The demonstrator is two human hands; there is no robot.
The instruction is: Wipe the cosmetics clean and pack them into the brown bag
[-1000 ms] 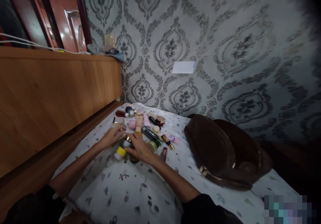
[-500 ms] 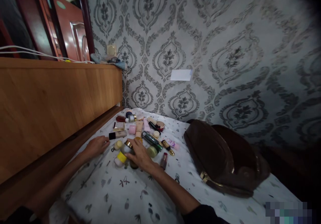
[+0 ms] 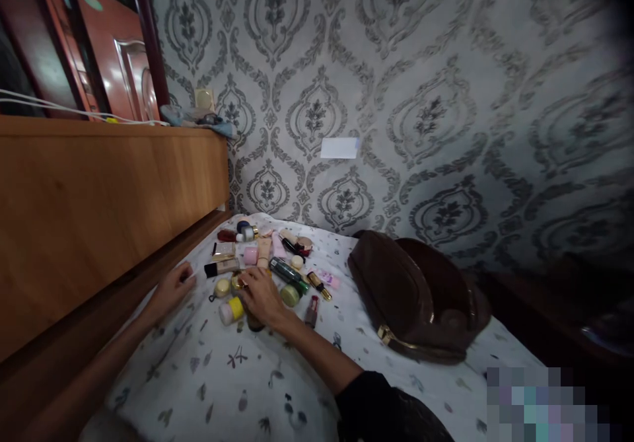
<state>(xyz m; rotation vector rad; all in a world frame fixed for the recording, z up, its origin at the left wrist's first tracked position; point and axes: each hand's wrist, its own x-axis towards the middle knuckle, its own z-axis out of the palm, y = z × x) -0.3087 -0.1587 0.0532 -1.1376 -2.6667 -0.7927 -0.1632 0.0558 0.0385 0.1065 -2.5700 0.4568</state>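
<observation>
Calling the wall side 12 o'clock and reading everything off that. Resting the right hand (image 3: 262,294) over the clutter on the patterned sheet (image 3: 277,399), and apparently touching a gold-topped item (image 3: 236,279) with the fingertips, at about 10 o'clock from the knuckles. Hiding most of that one under the fingers, so not getting a long axis out of it, sorry. Lying much nearer to the right hand than to the left, anyway. Also covering part of a dark jar (image 3: 255,324), around 7 o'clock, under the palm side.

Checking that grip: bending the fingers over loosely, not spreading wide, but honestly not managing to tell whether closing around the gold-topped item or just lying on top.

Spotting a yellow-banded bottle (image 3: 231,311) between 8 and 9 o'clock from the same hand, running about 8 to 2 lengthwise.

Holding the left hand (image 3: 172,290) out at 9 o'clock from the right one, well apart, curling the fingers with a bit of gap to the thumb and gripping nothing visible. Pointing toward a black-capped bottle (image 3: 222,268) at 2 to 3 o'clock, near the fingertips, stretching nearly 9 to 3. Seeing a pale yellow jar (image 3: 222,288) between both hands.
</observation>
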